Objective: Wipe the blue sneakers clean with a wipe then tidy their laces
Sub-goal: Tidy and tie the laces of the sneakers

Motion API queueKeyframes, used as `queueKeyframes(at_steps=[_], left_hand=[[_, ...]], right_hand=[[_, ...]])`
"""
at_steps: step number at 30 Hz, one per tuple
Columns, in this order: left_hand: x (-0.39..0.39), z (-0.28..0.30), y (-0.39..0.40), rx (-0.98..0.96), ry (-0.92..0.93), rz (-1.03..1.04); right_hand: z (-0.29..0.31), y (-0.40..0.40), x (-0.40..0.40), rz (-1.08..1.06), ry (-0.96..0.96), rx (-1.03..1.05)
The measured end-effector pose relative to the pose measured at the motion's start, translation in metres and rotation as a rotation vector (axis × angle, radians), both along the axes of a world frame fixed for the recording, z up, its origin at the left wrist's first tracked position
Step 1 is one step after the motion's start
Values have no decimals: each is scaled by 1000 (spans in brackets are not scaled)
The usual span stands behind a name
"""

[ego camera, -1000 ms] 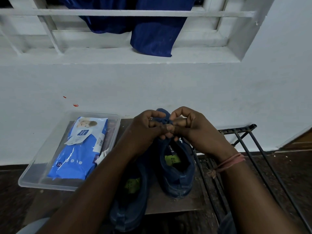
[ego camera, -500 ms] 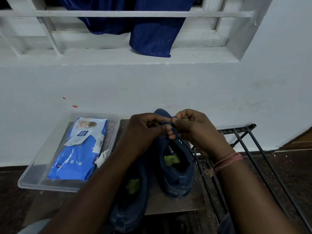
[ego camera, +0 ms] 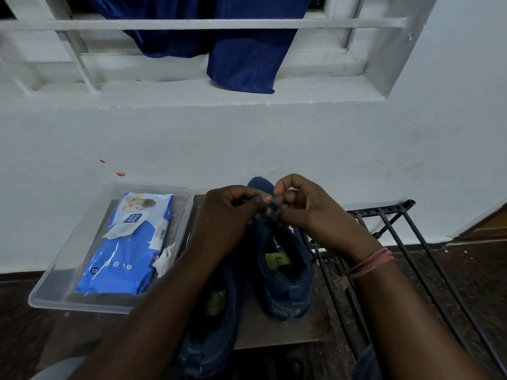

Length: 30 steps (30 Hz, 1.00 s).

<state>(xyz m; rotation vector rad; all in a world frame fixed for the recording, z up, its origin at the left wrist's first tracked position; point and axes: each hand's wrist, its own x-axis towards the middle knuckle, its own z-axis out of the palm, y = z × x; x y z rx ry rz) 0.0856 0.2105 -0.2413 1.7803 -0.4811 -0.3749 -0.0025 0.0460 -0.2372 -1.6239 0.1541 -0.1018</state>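
Note:
Two dark blue sneakers stand side by side on a brown board, toes toward the white wall. The right sneaker shows its opening and a green insole label. My left forearm covers much of the left sneaker. Over the right sneaker's front, my left hand and my right hand meet, each pinching the dark blue lace between fingertips. Most of the lace is hidden by my fingers.
A clear plastic tray at the left holds a blue pack of wipes and a crumpled white wipe. A black metal rack stands at the right. Blue cloth hangs from the window grille above.
Both hands stay at the right sneaker's lace; the fingers have shifted slightly, with the right hand's fingers now arched higher above the lace. The sneakers have not moved.

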Motion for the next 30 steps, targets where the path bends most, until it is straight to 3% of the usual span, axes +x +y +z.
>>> queueKeyframes(at_steps=[3,9,12,16,21,23,27,30], left_hand=[[2,1,2,-34,141,25],[4,-1,1,-32,249,-8],[2,3,1,-68,334,7],[3,7,0,-108,407,34],[8,6,3,4,322,89],[12,5,7,112,205,132],[22,-1,15,464,-170,194],[23,-6,15,537,-253,166]], right_hand=[[-4,3,1,87,-29,-107],[-2,9,5,-98,-90,-125],[-2,6,4,-133,-111,13],[0,1,2,-4,-165,339],[7,-8,-8,4,-169,401],[10,-17,-12,15,-128,414],[13,-40,-28,-3,130,227],[16,-53,-40,87,326,204]])
